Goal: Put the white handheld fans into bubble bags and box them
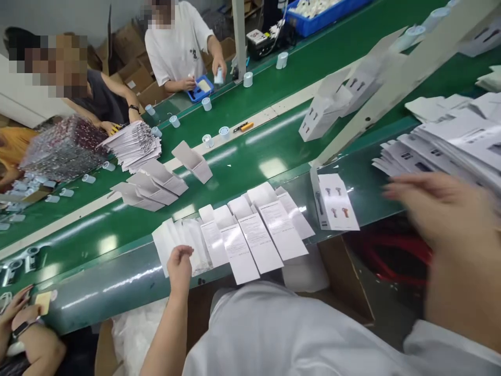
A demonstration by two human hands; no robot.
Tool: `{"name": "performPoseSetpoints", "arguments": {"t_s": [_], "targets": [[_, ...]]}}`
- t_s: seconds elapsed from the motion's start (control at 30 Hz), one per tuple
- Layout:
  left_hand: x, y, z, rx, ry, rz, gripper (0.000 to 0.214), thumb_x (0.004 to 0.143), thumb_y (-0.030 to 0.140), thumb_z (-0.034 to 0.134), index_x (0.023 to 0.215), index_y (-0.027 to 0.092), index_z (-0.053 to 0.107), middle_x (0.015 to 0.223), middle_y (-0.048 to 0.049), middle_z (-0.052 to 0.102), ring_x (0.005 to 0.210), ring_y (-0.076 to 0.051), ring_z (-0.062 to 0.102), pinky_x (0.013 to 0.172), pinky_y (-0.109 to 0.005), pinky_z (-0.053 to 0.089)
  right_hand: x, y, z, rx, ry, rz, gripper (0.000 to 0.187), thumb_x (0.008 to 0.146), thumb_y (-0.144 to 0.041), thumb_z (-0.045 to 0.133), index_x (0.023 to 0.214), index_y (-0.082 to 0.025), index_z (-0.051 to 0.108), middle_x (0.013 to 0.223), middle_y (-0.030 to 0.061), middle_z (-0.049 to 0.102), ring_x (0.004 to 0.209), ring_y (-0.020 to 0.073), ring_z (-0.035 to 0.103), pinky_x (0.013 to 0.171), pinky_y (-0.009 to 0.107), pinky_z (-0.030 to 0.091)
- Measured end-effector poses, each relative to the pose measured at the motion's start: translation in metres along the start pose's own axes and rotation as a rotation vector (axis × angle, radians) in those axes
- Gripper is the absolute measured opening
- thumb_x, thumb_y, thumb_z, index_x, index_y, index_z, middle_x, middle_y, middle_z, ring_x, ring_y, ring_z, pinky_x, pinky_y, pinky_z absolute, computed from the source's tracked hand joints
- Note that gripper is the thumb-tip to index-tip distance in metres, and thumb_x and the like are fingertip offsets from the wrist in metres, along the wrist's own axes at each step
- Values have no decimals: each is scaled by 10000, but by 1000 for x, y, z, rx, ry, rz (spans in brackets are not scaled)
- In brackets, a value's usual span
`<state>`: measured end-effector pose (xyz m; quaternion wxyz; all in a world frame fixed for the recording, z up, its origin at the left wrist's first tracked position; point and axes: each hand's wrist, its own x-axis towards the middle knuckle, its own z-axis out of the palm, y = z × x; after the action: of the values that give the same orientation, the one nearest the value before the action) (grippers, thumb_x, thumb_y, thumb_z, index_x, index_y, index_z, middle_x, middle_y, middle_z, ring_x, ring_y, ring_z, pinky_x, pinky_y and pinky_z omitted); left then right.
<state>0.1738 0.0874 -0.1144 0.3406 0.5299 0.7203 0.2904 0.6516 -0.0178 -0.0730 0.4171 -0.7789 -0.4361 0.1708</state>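
My left hand (180,269) is curled over the edge of thin, glossy white sleeves (183,248); I can't tell whether it pinches them. Matte printed paper leaflets (254,235) overlap in a fan to its right. My blurred right hand (434,209) is open, fingers extended, just beside a stack of flat printed cardboard cartons (442,141) on the smooth green conveyor belt (242,198).

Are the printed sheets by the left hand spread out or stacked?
Spread: the printed sheets lie fanned, overlapping in a row on the green conveyor beside the left hand.
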Motion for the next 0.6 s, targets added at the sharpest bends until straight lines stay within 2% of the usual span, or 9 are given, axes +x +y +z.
{"name": "performPoseSetpoints", "arguments": {"t_s": [0.03,0.1,0.17,0.23,0.3,0.37,0.47,0.53,0.6], "targets": [[15,-2,-4,41,49,19,157,711,224,474,775,196,615,770,-33,680,787,-184,644,802,-334,504,-3,-19,26,5,0,17,158,846,-410,596,932,-313,688,866,80,712,747,210,671,601,339,528],[44,-10,-20,151,178,39,178,757,254,475,851,204,617,816,-37,681,811,-190,642,817,-340,492,-12,-63,78,21,-280,-125,181,844,-345,559,941,-255,683,930,71,702,805,222,668,627,348,547],[67,-26,-40,265,310,42,224,804,330,492,962,209,597,863,-46,674,825,-196,638,831,-350,484,-24,-113,126,26,-541,-290,260,876,-278,468,1049,-224,655,1039,76,678,909,215,652,733,350,546],[80,-49,-59,350,338,49,281,815,409,518,994,199,570,886,-60,656,847,-211,630,847,-370,481,-36,-159,174,-14,-767,-360,314,893,-236,420,1132,-200,620,1094,90,663,979,212,633,819,340,518],[82,-76,-66,413,219,57,330,789,452,566,976,180,555,911,-78,632,911,-239,617,879,-407,474,-47,-193,225,-106,-979,-336,326,889,-213,426,1159,-157,601,1056,120,677,976,233,636,826,338,501],[77,-104,-60,459,47,64,443,716,451,662,1025,160,534,1002,-110,603,1028,-283,583,935,-459,450,-56,-213,282,-192,-1126,-263,324,853,-177,473,1142,-107,601,995,157,687,953,270,644,803,350,491],[64,-143,-43,470,-154,106,756,582,340,792,1215,130,435,1223,-181,500,1228,-344,464,1017,-516,392,-73,-224,361,-159,-1180,-128,302,801,-102,503,1070,-131,636,1008,132,692,996,276,627,818,340,478],[57,-165,-40,447,-245,181,783,580,230,781,1260,131,404,1300,-194,450,1290,-345,408,1048,-523,369,-87,-224,398,-110,-1212,-96,275,798,-90,502,1004,-186,657,967,67,705,968,246,632,802,315,480],[52,-182,-45,420,-295,229,563,668,144,675,1193,150,474,1270,-165,502,1268,-309,447,1052,-505,383,-100,-221,418,-93,-1243,-74,233,788,-94,532,938,-212,666,933,41,707,938,234,634,784,299,478]]}}
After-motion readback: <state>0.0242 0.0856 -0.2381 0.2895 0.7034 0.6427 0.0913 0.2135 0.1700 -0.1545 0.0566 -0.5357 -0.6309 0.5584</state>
